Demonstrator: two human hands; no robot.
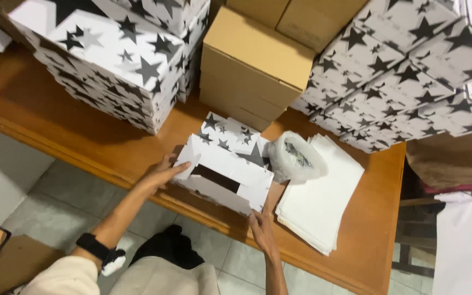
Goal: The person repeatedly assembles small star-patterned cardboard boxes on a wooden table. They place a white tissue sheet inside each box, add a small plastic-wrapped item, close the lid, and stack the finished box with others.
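Resting on the wooden table (45, 104), a half-folded white box with black stars (226, 164) sits between both hands, its flaps partly raised. The left hand (165, 172) lies open, fingers extended flat against the box's left flap. The right hand (260, 226) is also spread, fingertips touching the box's near right corner (gripping nothing). A black wristband (93, 246) circles the left wrist. Just right of the box lies a clear plastic bag (297, 157), resting on a stack of flat white sheets (318, 205). Finished star-printed boxes (121, 60) and a plain brown carton (252, 68) are stacked behind.
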